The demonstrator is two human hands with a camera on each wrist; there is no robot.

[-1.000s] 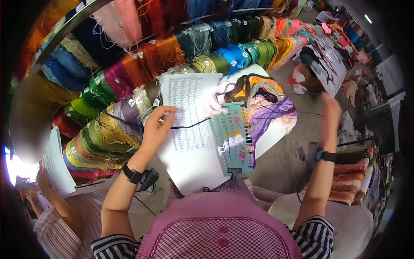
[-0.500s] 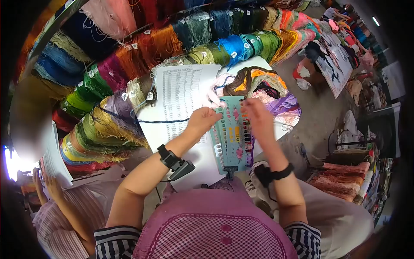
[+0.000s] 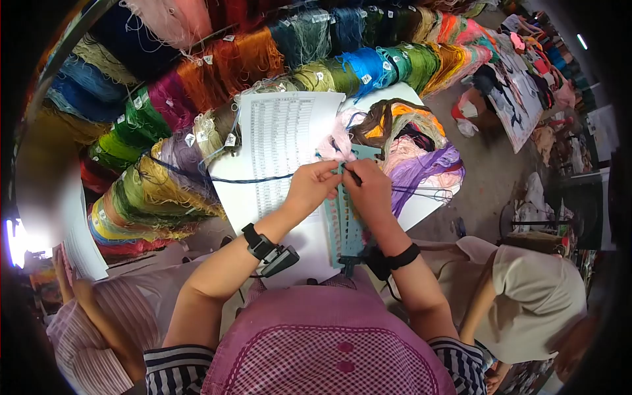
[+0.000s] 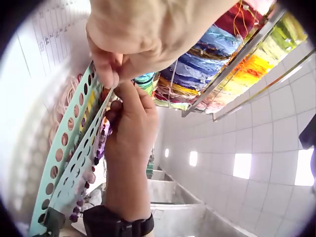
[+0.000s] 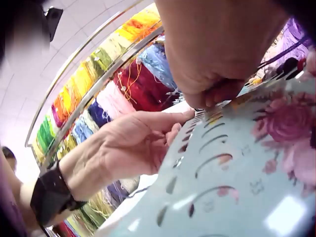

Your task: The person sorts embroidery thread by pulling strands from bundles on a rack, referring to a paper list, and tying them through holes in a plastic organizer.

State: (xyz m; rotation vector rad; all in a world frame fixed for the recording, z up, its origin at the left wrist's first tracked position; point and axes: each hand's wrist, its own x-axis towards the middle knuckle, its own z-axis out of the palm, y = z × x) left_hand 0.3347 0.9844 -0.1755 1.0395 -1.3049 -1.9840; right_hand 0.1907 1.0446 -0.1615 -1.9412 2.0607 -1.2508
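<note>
Pale teal perforated thread cards (image 3: 350, 227), with flower prints and rows of holes (image 5: 212, 165), stand over the lap on a white board. My left hand (image 3: 309, 189) pinches the cards' upper edge between thumb and fingers. Close beside it, my right hand (image 3: 370, 196) curls its fingers at the same edge and holds dark blue thread. The dark blue thread (image 3: 253, 180) stretches from the left skeins to the hands, and its strands (image 5: 284, 57) trail off past the right hand. The fingertips hide the hole they are at. A pale pink bundle (image 3: 337, 141) lies just beyond them.
A printed sheet (image 3: 273, 128) lies on the white board (image 3: 230, 197). Purple thread (image 3: 428, 171) and brown thread (image 3: 375, 125) spread beyond the cards. Racks of coloured skeins (image 3: 191, 85) curve around the front and left. Another person's sleeve (image 3: 536, 289) is at the right.
My right hand has come in from far right, where it drew the thread out, to the cards' upper edge. My left hand has moved right from the sheet to meet it.
</note>
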